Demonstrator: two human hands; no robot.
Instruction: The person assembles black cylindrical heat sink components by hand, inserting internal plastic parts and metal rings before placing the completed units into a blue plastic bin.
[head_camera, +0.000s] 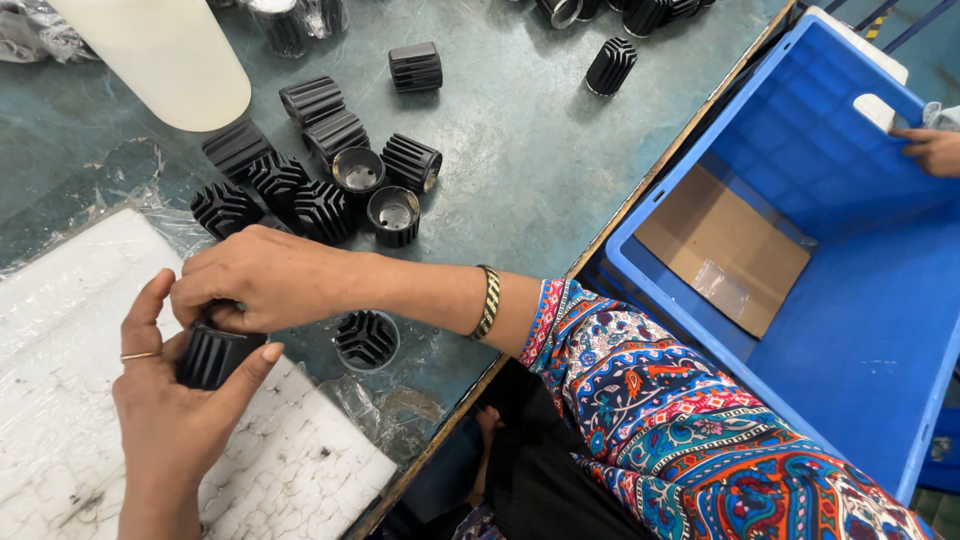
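My left hand (170, 400) grips a black ribbed cylindrical part (212, 356) from below, a ring on one finger. My right hand (262, 278) reaches across from the right and presses its fingers on the top of that same part; a gold and black bangle (488, 301) sits on its wrist. Just to the right of the held part another ribbed part (366, 340) stands on end on the table, its finned inside showing. A cluster of several similar black parts (320, 175) lies beyond my hands.
A white foam sheet in plastic film (60, 400) lies under my hands. A cream cylinder (165, 55) stands at the far left. A blue crate (860, 300) holding a cardboard piece (722, 245) sits right of the table edge; another person's hand (932, 150) touches its rim.
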